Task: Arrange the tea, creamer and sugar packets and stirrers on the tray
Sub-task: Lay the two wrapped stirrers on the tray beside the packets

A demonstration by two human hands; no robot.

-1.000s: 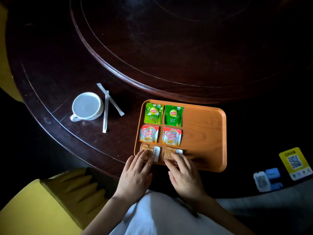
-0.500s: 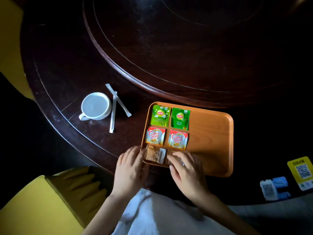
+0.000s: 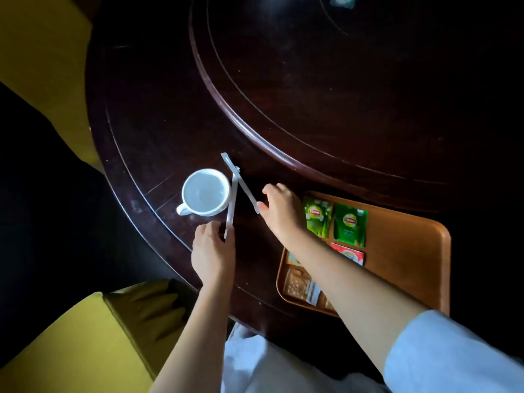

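An orange tray (image 3: 408, 268) sits at the table's near right. On it lie two green tea packets (image 3: 350, 224), a red creamer packet (image 3: 349, 253) and brown sugar packets (image 3: 296, 285); my right forearm hides part of them. Two wrapped white stirrers lie crossed on the dark table beside a white cup. My left hand (image 3: 213, 253) pinches the near end of the upright stirrer (image 3: 231, 205). My right hand (image 3: 280, 211) touches the lower end of the slanted stirrer (image 3: 241, 181) with its fingertips.
A white cup (image 3: 205, 192) stands just left of the stirrers, touching one. A raised round turntable (image 3: 354, 95) fills the table's middle. Yellow chairs (image 3: 71, 336) stand at the near left and far left. The table edge runs close to my body.
Both hands left the sugar packets on the tray and reached left to the stirrers by the cup. The view swung left, so the tray now sits further right.
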